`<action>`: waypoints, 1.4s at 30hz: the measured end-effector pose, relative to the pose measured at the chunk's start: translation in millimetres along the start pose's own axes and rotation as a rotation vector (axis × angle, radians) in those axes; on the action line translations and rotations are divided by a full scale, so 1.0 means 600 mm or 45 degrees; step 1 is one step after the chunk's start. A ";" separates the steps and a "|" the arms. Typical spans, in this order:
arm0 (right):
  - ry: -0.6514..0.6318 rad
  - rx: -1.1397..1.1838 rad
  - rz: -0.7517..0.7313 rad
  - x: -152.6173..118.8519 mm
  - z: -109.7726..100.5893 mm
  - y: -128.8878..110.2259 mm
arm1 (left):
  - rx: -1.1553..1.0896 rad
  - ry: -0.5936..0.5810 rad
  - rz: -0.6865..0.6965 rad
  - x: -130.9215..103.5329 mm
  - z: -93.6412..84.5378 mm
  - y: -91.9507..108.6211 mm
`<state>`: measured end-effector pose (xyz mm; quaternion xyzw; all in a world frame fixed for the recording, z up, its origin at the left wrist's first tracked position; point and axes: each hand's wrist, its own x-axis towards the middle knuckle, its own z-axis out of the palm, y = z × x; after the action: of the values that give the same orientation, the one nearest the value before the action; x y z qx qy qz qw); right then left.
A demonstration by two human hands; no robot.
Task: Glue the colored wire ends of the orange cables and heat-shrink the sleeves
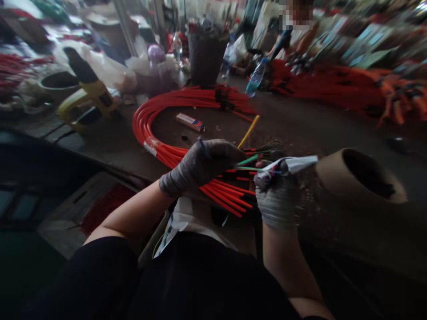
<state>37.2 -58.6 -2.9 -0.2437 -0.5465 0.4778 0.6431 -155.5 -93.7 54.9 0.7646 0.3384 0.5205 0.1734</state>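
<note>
A bundle of orange cables point(142, 118) lies looped on the dark table, its cut ends fanned out in front of me. My left hand point(213, 162), in a grey glove, is closed over the bundle's near side. Thin green wires point(247, 161) stick out from its fingertips towards the right. Also gloved, my right hand point(278, 193) is closed around a folded white piece, perhaps cloth or paper point(302, 164), at the wires' tips. Blur hides the exact grip of its fingers. A thin yellow tube point(249, 131) slants up behind the hands.
A small white-and-orange box point(190, 122) lies inside the cable loop. Right of my hands is a brown cardboard ring point(330, 171). A yellow-and-black tool point(91, 98) stands left. Behind are a dark bucket point(207, 55), bottles point(256, 78), more orange cables point(327, 86) and another person point(296, 42).
</note>
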 end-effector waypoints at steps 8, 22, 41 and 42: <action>-0.388 -0.223 -0.262 -0.031 0.065 -0.012 | 0.287 0.315 0.039 -0.124 0.015 0.041; -0.341 -0.378 -0.436 -0.010 0.069 0.009 | 0.229 0.188 -0.003 -0.080 -0.024 0.046; -0.035 -0.250 -0.382 0.039 0.112 0.047 | 0.219 0.361 -0.160 0.015 -0.065 -0.003; -0.059 -0.224 -0.346 0.035 0.111 0.045 | 0.237 0.405 -0.168 0.004 -0.058 0.008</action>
<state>-35.8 -42.4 3.6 -0.2118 -0.6290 0.3420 0.6653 -185.1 -98.3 73.4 0.6617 0.4574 0.5887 0.0801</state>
